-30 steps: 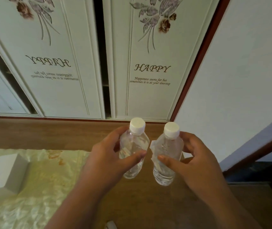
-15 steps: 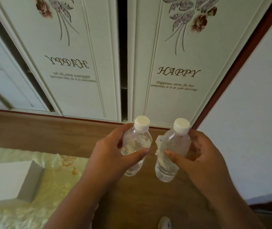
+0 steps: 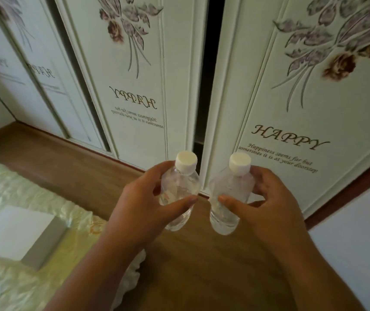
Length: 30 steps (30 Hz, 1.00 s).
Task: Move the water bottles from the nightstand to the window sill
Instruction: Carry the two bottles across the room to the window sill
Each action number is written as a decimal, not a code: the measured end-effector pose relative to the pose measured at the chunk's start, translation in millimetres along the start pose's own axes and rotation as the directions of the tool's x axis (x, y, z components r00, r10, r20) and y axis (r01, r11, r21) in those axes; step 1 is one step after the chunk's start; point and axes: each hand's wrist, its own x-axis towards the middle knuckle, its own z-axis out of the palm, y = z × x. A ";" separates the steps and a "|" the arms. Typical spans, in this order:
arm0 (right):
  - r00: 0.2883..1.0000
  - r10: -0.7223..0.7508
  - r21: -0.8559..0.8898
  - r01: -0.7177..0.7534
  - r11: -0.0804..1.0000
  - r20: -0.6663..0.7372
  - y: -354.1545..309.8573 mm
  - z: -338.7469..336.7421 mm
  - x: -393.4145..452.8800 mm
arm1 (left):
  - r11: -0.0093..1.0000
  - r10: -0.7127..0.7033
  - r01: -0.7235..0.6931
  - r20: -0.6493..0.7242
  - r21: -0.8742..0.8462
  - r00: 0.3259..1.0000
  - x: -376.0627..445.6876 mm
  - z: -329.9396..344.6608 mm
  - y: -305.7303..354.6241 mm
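1. Left bottle (image 3: 180,194): label blurred; left hand (image 3: 143,205) partly covers it, fingers curled round it, above the wooden floor (image 3: 190,265).
2. Right bottle (image 3: 231,194): right hand (image 3: 267,205) grips it likewise, just beside the first; both upright before the wardrobe doors (image 3: 291,131).

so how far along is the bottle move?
Done: both bottles are picked up, no nightstand in view. In hand: the left hand grips one capped water bottle, the right hand grips the other bottle, both upright over the wooden floor facing the wardrobe doors. Left: no window sill in view, so neither is placed.
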 end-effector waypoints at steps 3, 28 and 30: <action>0.997 -0.037 0.001 0.037 0.999 0.068 7.8 -2.7 30.8 | 0.999 -0.048 0.048 -0.068 -0.007 0.997 10.0 11.0 2.5; 0.975 -0.063 -0.039 0.073 0.997 0.211 3.1 120.6 274.5 | 0.998 -0.068 0.066 -0.166 -0.019 0.984 250.3 -38.2 -90.2; 0.973 -0.072 -0.020 0.079 0.997 0.221 -2.1 141.3 291.1 | 0.998 -0.057 0.056 -0.190 -0.009 0.980 265.7 -54.3 -99.5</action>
